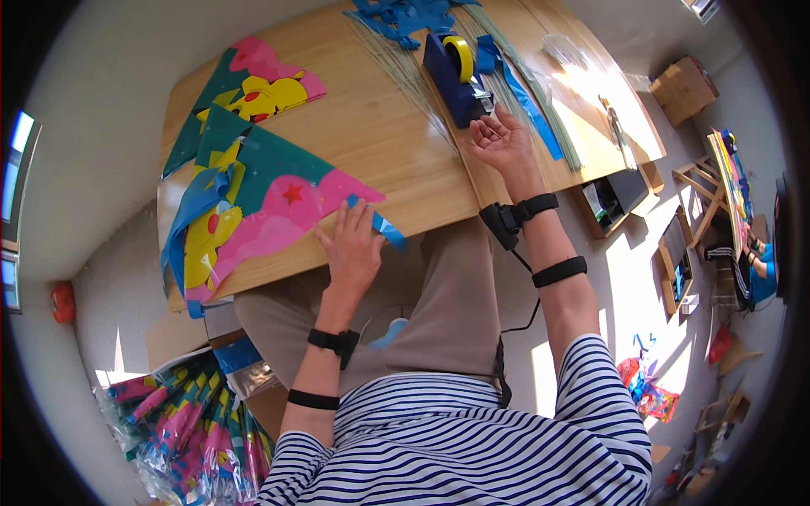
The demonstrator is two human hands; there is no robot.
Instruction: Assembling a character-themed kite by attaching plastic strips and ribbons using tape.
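Observation:
On the near left of the table lies a folded kite (287, 198) of green and pink film with a yellow cartoon figure and a red star. A blue ribbon (177, 228) hangs over its left side. My left hand (353, 253) lies with fingers stretched out on the kite's right edge, touching a short blue strip (388, 230) that sticks out over the table's edge. My right hand (508, 148) is palm up, fingers half curled and apart, right beside the cutter of a dark blue tape dispenser (443, 80). The dispenser carries a yellow-cored roll (460, 59). Any tape at those fingers is too fine to make out.
Another kite (270, 93) lies behind the first. Thin rods (396, 72), blue ribbons (409, 15) and scissors (616, 125) lie on the wooden table (388, 160). Packed kites (181, 430) heap on the floor at left. Open boxes (612, 202) stand right; another person (764, 270) sits far right.

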